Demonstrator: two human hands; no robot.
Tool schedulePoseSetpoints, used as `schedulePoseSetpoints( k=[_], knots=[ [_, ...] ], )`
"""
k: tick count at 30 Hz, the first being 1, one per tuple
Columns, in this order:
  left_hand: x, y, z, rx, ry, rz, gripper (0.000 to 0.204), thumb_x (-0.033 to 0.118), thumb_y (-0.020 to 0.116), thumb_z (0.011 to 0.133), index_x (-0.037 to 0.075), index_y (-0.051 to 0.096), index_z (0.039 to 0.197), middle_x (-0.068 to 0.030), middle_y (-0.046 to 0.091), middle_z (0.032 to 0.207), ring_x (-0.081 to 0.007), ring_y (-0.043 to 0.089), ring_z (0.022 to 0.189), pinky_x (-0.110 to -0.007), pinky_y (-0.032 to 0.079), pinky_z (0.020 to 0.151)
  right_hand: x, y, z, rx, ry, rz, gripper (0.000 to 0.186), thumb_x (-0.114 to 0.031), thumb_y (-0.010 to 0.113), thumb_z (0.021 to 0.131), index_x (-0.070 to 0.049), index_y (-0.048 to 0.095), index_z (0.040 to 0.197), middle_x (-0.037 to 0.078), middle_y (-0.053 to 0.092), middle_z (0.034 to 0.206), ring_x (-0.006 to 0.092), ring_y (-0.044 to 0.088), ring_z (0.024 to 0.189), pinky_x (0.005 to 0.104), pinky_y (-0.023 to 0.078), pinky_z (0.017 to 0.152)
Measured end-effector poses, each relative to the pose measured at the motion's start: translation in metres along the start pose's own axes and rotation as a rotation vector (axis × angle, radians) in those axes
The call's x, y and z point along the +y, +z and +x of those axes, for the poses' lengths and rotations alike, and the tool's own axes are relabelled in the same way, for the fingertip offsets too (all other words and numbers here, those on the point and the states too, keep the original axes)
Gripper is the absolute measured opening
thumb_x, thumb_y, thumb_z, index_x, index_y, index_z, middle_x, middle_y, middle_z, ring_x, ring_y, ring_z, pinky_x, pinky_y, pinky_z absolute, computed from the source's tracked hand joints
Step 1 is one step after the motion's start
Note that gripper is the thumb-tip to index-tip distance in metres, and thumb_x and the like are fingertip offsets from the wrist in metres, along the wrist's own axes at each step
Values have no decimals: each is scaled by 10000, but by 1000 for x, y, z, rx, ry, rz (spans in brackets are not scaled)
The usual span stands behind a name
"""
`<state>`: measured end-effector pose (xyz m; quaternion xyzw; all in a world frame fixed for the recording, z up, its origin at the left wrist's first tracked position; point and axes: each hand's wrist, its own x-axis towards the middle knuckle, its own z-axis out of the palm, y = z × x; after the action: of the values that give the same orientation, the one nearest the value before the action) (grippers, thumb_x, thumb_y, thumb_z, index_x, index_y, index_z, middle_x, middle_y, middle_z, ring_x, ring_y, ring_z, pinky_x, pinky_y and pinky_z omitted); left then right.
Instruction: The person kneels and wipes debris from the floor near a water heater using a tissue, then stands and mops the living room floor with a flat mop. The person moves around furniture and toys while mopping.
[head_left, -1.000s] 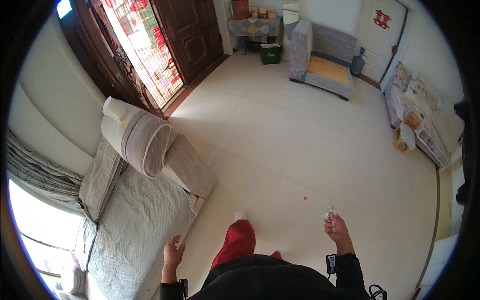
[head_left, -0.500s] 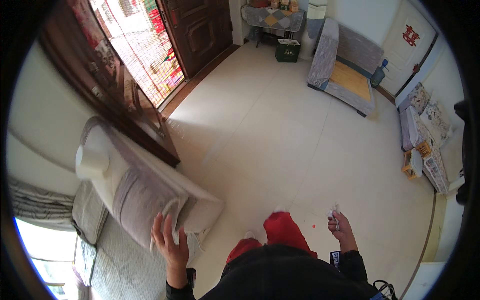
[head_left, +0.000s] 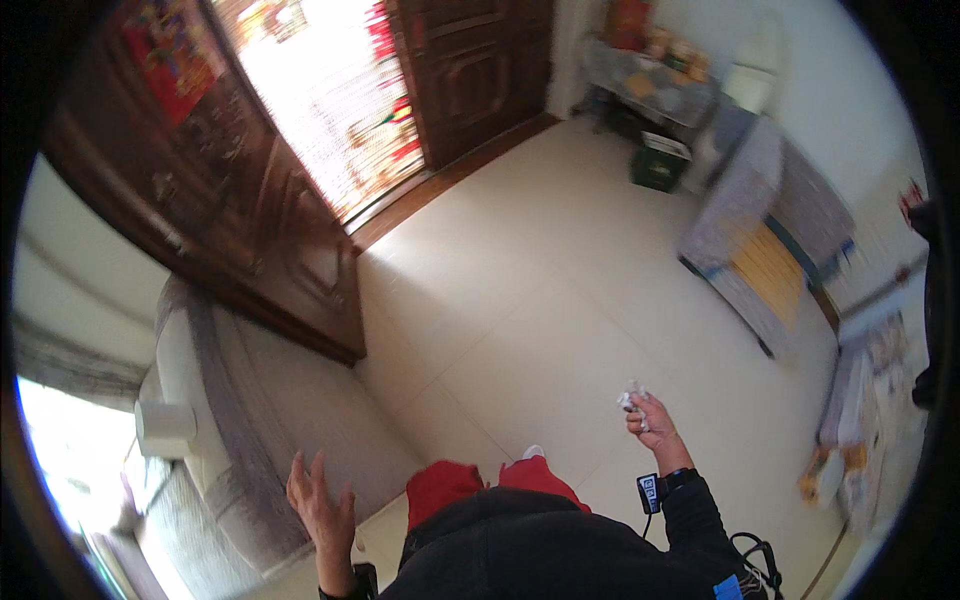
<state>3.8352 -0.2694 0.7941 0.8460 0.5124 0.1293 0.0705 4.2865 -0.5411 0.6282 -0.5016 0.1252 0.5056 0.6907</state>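
My right hand is closed around a crumpled white wad, perhaps paper or tissue, held out over the pale floor. Its exact kind cannot be made out. Above the grey sofa's near side, my left hand hangs with fingers spread and nothing in it. That sofa carries a darker grey cover, and a white cylinder, seemingly a paper roll, rests on its arm. A small device is strapped at my right wrist.
A dark brown door stands ajar at the left, with a bright curtained doorway beyond. Far right are a grey sofa piece, a dark green box and a covered table. A small wooden stool stands at the right.
My view has turned and moved forward, so the door looks nearer and the far furniture sits further right. The left hand has come away from the sofa cover; the right still grips the white wad.
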Motion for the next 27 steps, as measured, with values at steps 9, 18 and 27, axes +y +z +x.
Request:
schedulePoseSetpoints(
  k=[9,18,27],
  knots=[
    [0,75,150,-94,-82,20,645,110,732,687,115,461,1272,-190,333,1372,-362,303,1284,-468,239,1037,-105,118,165,-99,45,-85,177,-145,583,880,-118,502,1035,26,491,785,39,365,498,151,283,394],
    [-36,105,367,-69,-78,-66,640,157,696,752,113,408,1322,-193,289,1404,-371,267,1306,-490,232,1048,-137,241,276,-92,158,-45,163,-140,576,884,-119,501,1027,35,492,778,46,361,493,155,271,394],
    [-33,109,504,6,-337,127,773,184,712,723,163,323,1391,-170,185,1467,-370,182,1344,-522,167,1070,-231,363,462,-200,243,-229,138,-141,576,885,-113,500,996,21,487,759,43,358,489,158,273,392]
  ],
)
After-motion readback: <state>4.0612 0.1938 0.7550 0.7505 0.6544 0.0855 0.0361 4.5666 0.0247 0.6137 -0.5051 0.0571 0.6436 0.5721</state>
